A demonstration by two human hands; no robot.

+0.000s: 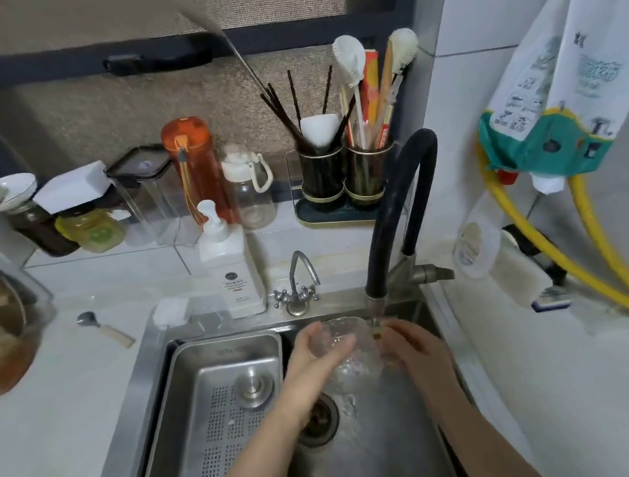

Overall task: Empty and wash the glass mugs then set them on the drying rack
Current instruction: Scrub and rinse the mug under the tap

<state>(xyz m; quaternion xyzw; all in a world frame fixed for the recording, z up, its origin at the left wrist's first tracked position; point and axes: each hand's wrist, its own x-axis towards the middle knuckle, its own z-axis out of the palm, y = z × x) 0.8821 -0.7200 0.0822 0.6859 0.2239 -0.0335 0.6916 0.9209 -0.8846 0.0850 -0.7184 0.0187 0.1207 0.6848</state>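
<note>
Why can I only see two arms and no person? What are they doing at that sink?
The camera sits on the person's head and looks down, so you see only their arms. The left hand and the right hand both hold a clear glass mug under the black tap, over the metal sink. Inside the sink, on the left, sits a metal tray with holes. Behind it stands a white soap bottle. A small spoon lies on the white counter, and brushes and chopsticks stand in dark cups by the window.
</note>
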